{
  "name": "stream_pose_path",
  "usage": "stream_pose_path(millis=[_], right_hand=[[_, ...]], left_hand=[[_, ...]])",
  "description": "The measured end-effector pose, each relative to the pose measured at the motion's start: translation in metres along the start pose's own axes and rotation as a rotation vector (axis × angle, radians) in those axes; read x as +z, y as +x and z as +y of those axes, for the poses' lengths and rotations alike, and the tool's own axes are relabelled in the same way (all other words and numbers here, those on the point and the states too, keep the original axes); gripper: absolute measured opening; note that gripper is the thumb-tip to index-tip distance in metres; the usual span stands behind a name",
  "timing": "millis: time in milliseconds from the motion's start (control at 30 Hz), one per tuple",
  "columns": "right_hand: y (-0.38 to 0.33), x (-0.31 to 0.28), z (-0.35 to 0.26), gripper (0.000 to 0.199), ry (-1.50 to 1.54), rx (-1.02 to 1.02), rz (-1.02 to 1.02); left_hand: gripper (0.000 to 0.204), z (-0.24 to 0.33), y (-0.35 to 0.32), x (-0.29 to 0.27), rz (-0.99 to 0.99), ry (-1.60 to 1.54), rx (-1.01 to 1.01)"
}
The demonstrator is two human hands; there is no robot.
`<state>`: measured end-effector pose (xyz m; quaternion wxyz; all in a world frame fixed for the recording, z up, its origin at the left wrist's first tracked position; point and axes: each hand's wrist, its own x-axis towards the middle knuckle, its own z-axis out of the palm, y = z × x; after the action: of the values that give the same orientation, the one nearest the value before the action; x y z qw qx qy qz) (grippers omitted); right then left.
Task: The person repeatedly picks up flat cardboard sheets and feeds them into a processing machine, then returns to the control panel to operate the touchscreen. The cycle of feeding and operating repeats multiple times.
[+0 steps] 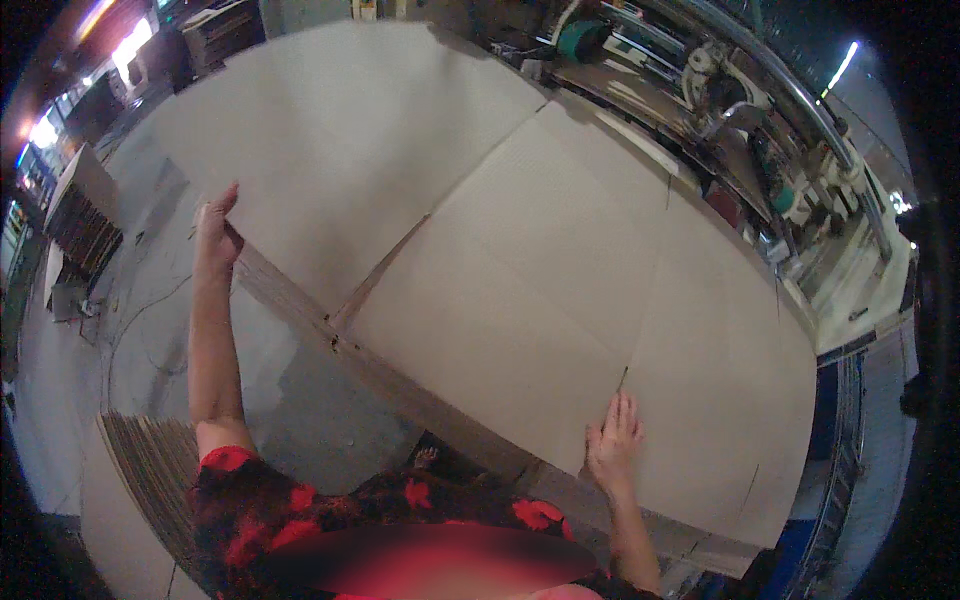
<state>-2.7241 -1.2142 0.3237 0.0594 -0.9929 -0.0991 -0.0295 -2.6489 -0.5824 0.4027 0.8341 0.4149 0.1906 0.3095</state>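
A large tan cardboard sheet (520, 260), creased and slotted, lies on top of a stack whose layered edge (400, 390) shows along the near side. At the sheet's left corner, my left hand (220, 230) grips the edge, with the thumb on the upper face and the other fingers mostly hidden. My right hand (613, 448) rests palm down near the front edge, fingers stretched out beside a short slot. The sheet's left panel (330, 130) spreads far out past a long slot that runs inward from the near edge.
Machinery with rollers and a metal rail (780, 80) stands along the far right. Another cardboard stack (150, 470) is at the lower left, close to my left arm. Further bundled cardboard (85, 215) sits on the grey floor (160, 270) at the left.
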Motion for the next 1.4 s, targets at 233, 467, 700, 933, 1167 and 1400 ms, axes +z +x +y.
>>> stream_pose_path(millis=[233,467,700,933,1167,1400], right_hand=[[0.018,0.039,-0.054,0.063,0.008,-0.019,-0.093],[0.09,0.013,0.007,0.06,0.969,-0.064,0.001],[0.18,-0.09,0.097,0.062,2.041,0.196,0.076],[0.251,-0.113,0.115,0.059,2.142,0.041,-0.033],[0.273,-0.079,0.134,0.037,2.026,-0.053,-0.024],[0.267,-0.059,0.117,0.034,2.141,-0.017,0.053]], left_hand=[[0.028,0.059,-0.122,0.081,-0.394,0.318,0.501],[0.039,0.032,-0.256,0.183,-0.839,1.205,0.96],[0.053,-0.083,-0.339,0.197,-1.091,1.278,1.063],[0.049,-0.112,-0.359,0.148,-1.159,1.524,1.04],[0.043,-0.129,-0.358,0.131,-1.102,1.581,0.944],[0.047,-0.143,-0.327,0.136,-1.119,1.537,1.073]])
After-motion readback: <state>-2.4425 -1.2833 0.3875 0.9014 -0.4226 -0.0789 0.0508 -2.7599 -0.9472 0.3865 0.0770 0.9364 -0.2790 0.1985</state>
